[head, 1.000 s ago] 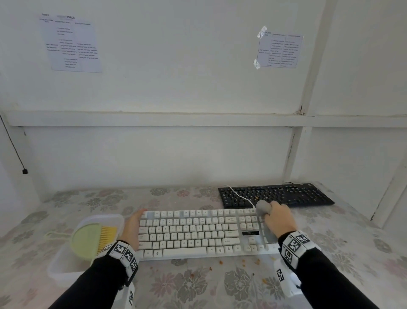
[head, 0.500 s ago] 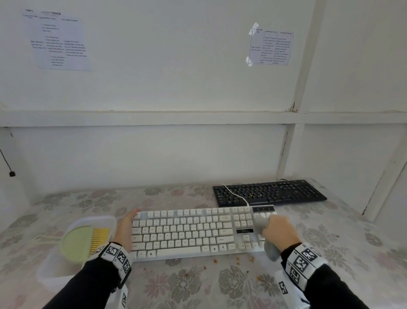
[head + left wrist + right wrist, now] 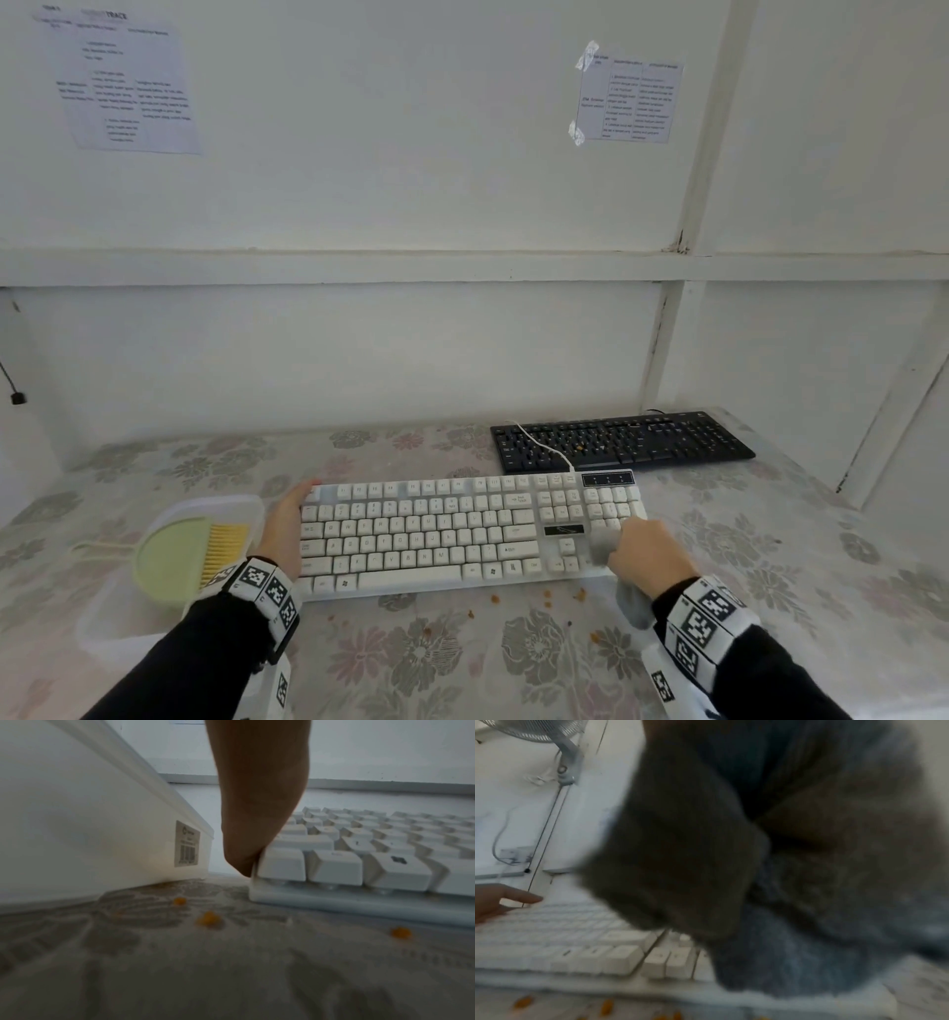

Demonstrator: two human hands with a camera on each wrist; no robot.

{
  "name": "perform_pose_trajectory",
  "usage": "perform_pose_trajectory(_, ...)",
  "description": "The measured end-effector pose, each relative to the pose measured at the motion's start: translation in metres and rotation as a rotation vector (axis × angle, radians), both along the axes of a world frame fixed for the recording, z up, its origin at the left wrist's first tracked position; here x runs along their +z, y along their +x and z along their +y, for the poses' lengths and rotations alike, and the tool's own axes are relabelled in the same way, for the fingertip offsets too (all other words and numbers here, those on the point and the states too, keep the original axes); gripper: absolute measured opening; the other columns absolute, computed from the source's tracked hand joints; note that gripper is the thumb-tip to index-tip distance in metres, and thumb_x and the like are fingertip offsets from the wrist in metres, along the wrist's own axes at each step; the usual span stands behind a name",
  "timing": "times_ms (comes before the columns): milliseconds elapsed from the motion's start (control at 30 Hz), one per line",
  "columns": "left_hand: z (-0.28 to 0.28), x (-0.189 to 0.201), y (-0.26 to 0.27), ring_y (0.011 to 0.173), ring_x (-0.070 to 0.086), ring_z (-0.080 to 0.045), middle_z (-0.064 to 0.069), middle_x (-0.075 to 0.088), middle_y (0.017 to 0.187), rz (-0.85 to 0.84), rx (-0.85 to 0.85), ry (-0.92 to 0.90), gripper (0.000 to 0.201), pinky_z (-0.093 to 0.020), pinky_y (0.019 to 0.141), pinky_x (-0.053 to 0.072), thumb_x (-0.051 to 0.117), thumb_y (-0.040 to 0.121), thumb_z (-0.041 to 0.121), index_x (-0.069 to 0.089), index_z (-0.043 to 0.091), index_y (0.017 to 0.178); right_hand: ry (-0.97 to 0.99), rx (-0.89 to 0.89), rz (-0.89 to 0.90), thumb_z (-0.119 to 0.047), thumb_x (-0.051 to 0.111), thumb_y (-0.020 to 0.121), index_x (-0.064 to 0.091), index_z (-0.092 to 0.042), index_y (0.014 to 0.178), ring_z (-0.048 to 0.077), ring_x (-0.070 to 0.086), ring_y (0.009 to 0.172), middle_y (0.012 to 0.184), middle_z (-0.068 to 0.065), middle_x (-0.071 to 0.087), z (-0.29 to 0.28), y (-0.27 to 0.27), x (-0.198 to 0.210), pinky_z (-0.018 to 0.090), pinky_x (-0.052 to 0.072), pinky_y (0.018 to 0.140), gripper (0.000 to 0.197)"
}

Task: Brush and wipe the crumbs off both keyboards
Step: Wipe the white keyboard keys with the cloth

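Left hand (image 3: 281, 529), fingers straight, braces the white plastic keyboard (image 3: 436, 529) at its left end against sliding; right hand (image 3: 648, 557), at its right end, grips a grey cloth (image 3: 603, 546) for wiping.

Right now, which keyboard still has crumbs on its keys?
The black keyboard at the back right: orange crumbs sit on its keys. The white keyboard looks clean.

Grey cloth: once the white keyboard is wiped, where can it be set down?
Bare patches of flowered tablecloth: right of the white keyboard, below the black keyboard; also behind the white keyboard, left of the black one. Crowded: crumbs along the front edge; translucent plastic tub at left.
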State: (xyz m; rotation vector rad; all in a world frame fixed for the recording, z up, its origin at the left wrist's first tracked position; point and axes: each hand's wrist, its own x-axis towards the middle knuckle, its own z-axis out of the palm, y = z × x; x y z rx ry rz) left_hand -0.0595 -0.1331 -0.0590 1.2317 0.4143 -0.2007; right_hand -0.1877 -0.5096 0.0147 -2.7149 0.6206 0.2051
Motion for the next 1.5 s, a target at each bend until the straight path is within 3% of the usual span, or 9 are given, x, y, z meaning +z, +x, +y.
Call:
perform_pose_trajectory(133,0.002,-0.001,0.001,0.104,0.063,-0.046,-0.027,0.065,0.114,0.017,0.009,0.007,0.059,-0.067,0.091,0.044,0.06,0.078,0.055,0.068,0.012,0.118,0.026,-0.036,-0.053,-0.014,0.049,0.09,0.049,-0.009,0.094,0.01,0.052,0.065,0.073,-0.001,0.049,-0.009,0.004,0.011,0.019,0.042,0.054,0.007)
perform_pose_trajectory(300,0.003,0.001,0.0,0.105,0.062,-0.046,-0.026,0.065,0.115,0.027,0.018,0.012,0.057,-0.067,0.091,0.043,0.062,0.076,0.055,0.069,0.014,0.115,0.079,-0.027,-0.378,-0.015,0.047,0.093,0.047,-0.005,0.108,0.02,0.048,0.081,0.103,0.013,0.053,-0.019,0.026,0.021,0.028,0.041,0.07,0.018)
perform_pose_trajectory(533,-0.002,0.007,-0.004,0.106,0.061,-0.045,-0.026,0.064,0.116,0.013,0.035,0.005,0.051,-0.065,0.091,0.044,0.056,0.085,0.051,0.066,0.015,0.12,0.062,-0.075,-0.173,-0.008,0.05,0.09,0.048,-0.002,0.11,0.02,0.052,0.083,0.104,0.011,0.057,-0.023,0.008,0.002,0.028,0.05,0.075,0.021)
perform_pose_trajectory(700,-0.003,0.004,-0.002,0.082,0.065,-0.036,-0.018,0.071,0.084,-0.011,0.07,0.012,0.028,-0.059,0.092,0.047,0.052,0.092,0.045,0.069,0.022,0.094,0.089,-0.071,0.006,-0.008,0.045,0.093,0.05,-0.009,0.077,0.008,0.046,0.058,0.074,-0.001,0.05,-0.027,-0.015,-0.001,0.01,0.036,0.042,0.017)
perform_pose_trajectory(867,-0.003,0.005,-0.003,0.091,0.065,-0.038,-0.02,0.068,0.098,-0.01,0.077,-0.008,0.031,-0.062,0.093,0.045,0.055,0.087,0.047,0.069,0.024,0.104,0.117,-0.066,-0.193,-0.009,0.047,0.092,0.045,-0.011,0.085,0.006,0.047,0.063,0.079,0.0,0.053,-0.037,-0.002,0.008,0.015,0.035,0.05,0.008)
perform_pose_trajectory(1000,-0.004,0.005,-0.003,0.079,0.065,-0.035,-0.016,0.07,0.083,-0.008,0.079,-0.02,0.027,-0.06,0.091,0.047,0.054,0.089,0.045,0.069,0.024,0.098,0.086,-0.021,-0.413,-0.011,0.045,0.094,0.049,-0.005,0.106,0.014,0.044,0.084,0.112,0.013,0.05,-0.036,0.019,0.017,0.021,0.037,0.077,0.014)
perform_pose_trajectory(1133,-0.005,0.008,-0.006,0.079,0.065,-0.035,-0.016,0.07,0.081,-0.002,0.09,-0.029,0.026,-0.06,0.093,0.046,0.056,0.088,0.044,0.07,0.024,0.095,0.073,-0.053,-0.33,-0.009,0.044,0.095,0.046,0.002,0.12,0.027,0.052,0.102,0.122,0.018,0.046,-0.036,0.026,0.014,0.029,0.041,0.084,0.027)
perform_pose_trajectory(1333,-0.006,0.008,-0.006,0.073,0.065,-0.033,-0.014,0.07,0.074,-0.006,0.081,-0.004,0.028,-0.053,0.083,0.051,0.056,0.087,0.045,0.069,0.021,0.093,0.066,-0.082,-0.144,-0.006,0.043,0.094,0.057,0.0,0.098,0.018,0.056,0.082,0.106,0.014,0.059,-0.041,0.008,0.001,0.022,0.043,0.066,0.015)
perform_pose_trajectory(1500,-0.006,0.011,-0.008,0.079,0.065,-0.035,-0.017,0.069,0.086,-0.025,0.103,0.015,0.035,-0.057,0.085,0.05,0.055,0.086,0.046,0.068,0.021,0.107,-0.018,-0.068,0.064,-0.011,0.042,0.094,0.05,-0.002,0.125,0.022,0.053,0.117,0.129,0.011,0.053,-0.038,-0.011,0.009,0.022,0.043,0.089,0.033)
